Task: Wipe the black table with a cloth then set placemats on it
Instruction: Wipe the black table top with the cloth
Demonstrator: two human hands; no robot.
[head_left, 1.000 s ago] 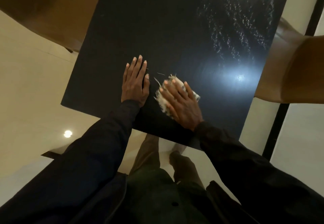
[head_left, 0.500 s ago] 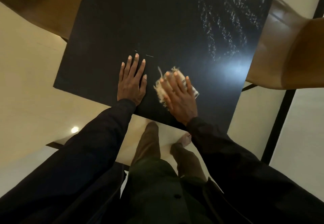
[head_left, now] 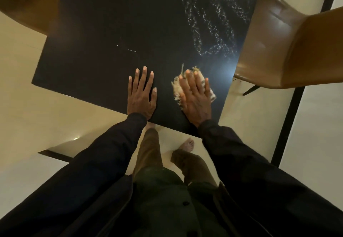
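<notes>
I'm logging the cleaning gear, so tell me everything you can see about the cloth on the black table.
The cloth is small and pale, cream to off-white, and looks like woven fabric bunched into a pad. Its left edge is frayed into a fringe, with one loose thread sticking out past the fingertips. It lies flat on the black table near its near right corner. The right hand presses on it with straight fingers and covers most of it.

We see only frayed edges of the cloth [head_left: 177,90] under the right hand [head_left: 196,99] (its middle covered), and the black table [head_left: 111,23] runs off the top edge.
</notes>
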